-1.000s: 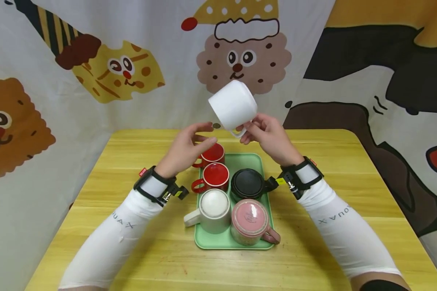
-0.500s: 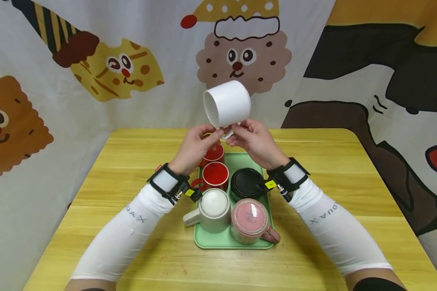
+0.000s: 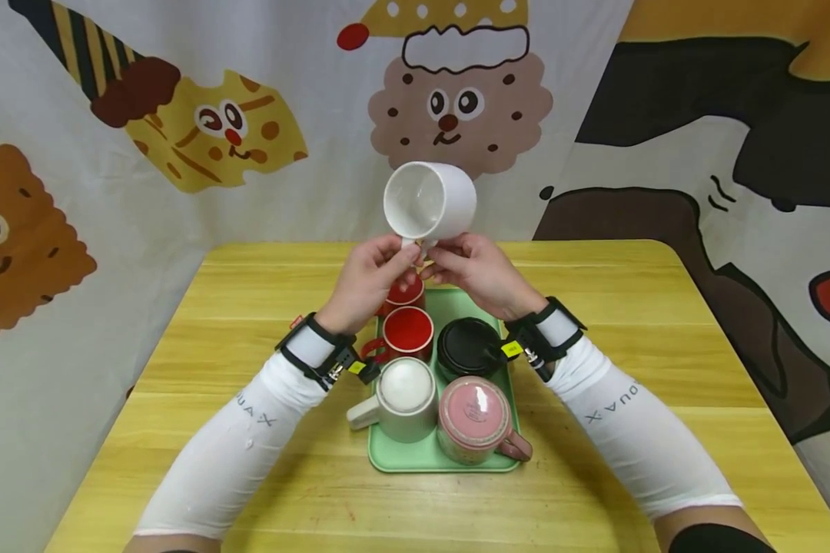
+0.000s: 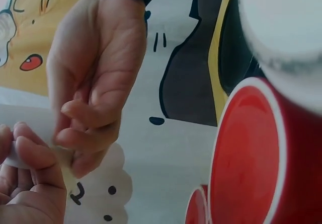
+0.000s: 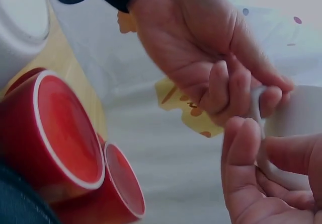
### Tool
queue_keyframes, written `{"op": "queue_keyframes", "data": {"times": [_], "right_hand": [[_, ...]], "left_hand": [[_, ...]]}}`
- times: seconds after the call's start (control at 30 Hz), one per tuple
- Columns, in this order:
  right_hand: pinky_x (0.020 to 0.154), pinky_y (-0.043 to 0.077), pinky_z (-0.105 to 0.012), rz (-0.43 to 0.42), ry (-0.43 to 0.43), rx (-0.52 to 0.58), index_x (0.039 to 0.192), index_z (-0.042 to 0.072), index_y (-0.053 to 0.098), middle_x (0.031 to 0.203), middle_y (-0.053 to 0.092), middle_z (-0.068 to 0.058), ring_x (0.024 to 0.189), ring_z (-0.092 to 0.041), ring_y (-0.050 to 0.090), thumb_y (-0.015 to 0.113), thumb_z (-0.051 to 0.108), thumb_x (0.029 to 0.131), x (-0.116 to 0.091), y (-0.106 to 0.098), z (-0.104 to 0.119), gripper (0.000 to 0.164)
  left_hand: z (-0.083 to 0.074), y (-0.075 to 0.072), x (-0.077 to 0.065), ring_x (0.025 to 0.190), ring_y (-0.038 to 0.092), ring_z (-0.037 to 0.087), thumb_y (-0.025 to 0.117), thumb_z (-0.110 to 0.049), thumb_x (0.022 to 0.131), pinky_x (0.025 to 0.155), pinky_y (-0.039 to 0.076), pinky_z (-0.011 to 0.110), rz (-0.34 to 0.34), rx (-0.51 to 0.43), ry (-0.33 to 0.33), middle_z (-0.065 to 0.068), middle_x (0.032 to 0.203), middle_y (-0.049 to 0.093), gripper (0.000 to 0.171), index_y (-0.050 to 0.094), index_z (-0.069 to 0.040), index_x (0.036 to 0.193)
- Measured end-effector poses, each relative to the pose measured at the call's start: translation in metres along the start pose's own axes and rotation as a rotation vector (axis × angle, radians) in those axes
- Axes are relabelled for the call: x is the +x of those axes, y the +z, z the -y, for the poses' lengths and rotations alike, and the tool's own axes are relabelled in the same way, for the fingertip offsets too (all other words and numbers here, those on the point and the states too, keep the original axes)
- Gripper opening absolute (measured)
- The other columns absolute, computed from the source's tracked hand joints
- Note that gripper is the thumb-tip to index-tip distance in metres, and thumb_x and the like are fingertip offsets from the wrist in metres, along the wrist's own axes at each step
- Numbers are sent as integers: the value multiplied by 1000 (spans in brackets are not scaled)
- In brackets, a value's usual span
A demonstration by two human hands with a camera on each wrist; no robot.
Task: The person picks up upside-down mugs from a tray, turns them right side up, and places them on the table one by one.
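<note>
A white mug [image 3: 459, 201] hangs tilted on its side above the far end of the table, its mouth turned towards me and to the left. My left hand [image 3: 363, 284] pinches its handle near the rim with thumb and fingers. From the other side my right hand [image 3: 489, 278] pinches the same handle close to the base. In the right wrist view the curved handle [image 5: 258, 105] runs between the fingertips of both hands. Below the hands, two red mugs [image 3: 408, 332] stand mouth up, one behind the other, the far one partly covered by my left hand.
A green tray [image 3: 422, 464] on the wooden table [image 3: 263, 476] bears the red mugs, an upside-down off-white mug [image 3: 406, 395], an upside-down pink mug [image 3: 476, 416] and a black mug [image 3: 467, 346]. Some handles stick out past the tray's edge. A cartoon curtain [image 3: 332, 207] hangs behind.
My left hand has come in from the left and taken hold of the mug's handle. The mug has shifted slightly left and turned, so its inside now faces me.
</note>
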State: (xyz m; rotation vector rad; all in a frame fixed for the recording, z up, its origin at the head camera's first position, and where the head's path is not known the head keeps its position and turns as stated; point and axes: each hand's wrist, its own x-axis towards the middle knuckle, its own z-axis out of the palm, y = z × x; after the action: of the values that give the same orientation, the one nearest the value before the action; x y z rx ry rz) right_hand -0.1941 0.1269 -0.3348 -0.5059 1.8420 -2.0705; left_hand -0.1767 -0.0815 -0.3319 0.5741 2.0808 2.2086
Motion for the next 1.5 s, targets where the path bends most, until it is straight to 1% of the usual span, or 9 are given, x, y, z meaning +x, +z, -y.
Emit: {"op": "queue_keyframes", "data": {"times": [0.17, 0.33, 0.43, 0.63, 0.8, 0.93, 1.07, 1.23, 1.5], "right_hand": [[96, 59, -39, -6, 14, -140, 148, -1, 52, 136, 61, -18, 112, -32, 71, 60, 15, 110, -7, -9, 2, 42], [97, 59, -43, -62, -13, -307, 150, 6, 54, 137, 62, -13, 114, -34, 70, 63, 23, 109, -19, -22, 4, 44], [97, 59, -43, -84, -30, -368, 150, 6, 54, 139, 62, -13, 114, -35, 70, 63, 23, 109, -26, -31, 4, 45], [95, 59, -35, -133, -36, -506, 151, 6, 54, 138, 62, -13, 114, -34, 69, 63, 23, 110, -35, -48, -3, 45], [98, 56, -48, -171, -52, -693, 148, 8, 58, 139, 63, -12, 117, -31, 67, 65, 27, 108, -46, -64, -11, 45], [103, 51, -55, -177, -94, -799, 147, 5, 58, 141, 63, -16, 123, -35, 64, 64, 27, 109, -53, -75, -19, 45], [103, 52, -56, -188, -114, -864, 148, 5, 57, 141, 62, -17, 123, -35, 64, 65, 24, 109, -60, -84, -27, 44], [101, 53, -58, -183, -108, -935, 148, 2, 56, 142, 61, -19, 119, -37, 66, 66, 22, 108, -70, -91, -34, 45], [97, 54, -61, -159, -123, -1001, 149, -1, 54, 141, 60, -22, 119, -42, 65, 64, 23, 109, -82, -99, -46, 48]], "left_hand": [[2, -12, 0, 70, 53, 17, 60, -11, 110, 62, 48, 23, -34, 27, 47, 9, 82, 61, 24, 64, 12, 106], [10, -33, -2, 70, 52, 17, 60, -13, 110, 62, 48, 22, -90, 70, 57, 11, 87, 63, 22, 67, 6, 102], [16, -47, -5, 70, 52, 16, 59, -14, 111, 61, 46, 22, -125, 85, 59, 10, 88, 63, 24, 67, 7, 103], [26, -73, -11, 68, 51, 13, 59, -18, 111, 59, 44, 20, -216, 126, 49, 6, 86, 64, 31, 65, 12, 103], [34, -93, -14, 68, 53, 12, 60, -23, 111, 59, 45, 20, -293, 174, 14, 8, 87, 65, 38, 64, 14, 104], [40, -109, -18, 68, 54, 11, 60, -25, 111, 59, 46, 19, -348, 218, -24, 10, 88, 66, 41, 64, 16, 107], [48, -123, -21, 68, 55, 11, 61, -27, 111, 59, 47, 19, -395, 263, -56, 13, 92, 68, 42, 67, 14, 110], [61, -137, -20, 71, 55, 12, 60, -30, 111, 60, 48, 19, -416, 309, -110, 16, 97, 67, 43, 68, 12, 113], [86, -153, -18, 70, 55, 10, 60, -34, 111, 61, 48, 17, -445, 365, -160, 0, 87, 65, 46, 68, 11, 108]]}}
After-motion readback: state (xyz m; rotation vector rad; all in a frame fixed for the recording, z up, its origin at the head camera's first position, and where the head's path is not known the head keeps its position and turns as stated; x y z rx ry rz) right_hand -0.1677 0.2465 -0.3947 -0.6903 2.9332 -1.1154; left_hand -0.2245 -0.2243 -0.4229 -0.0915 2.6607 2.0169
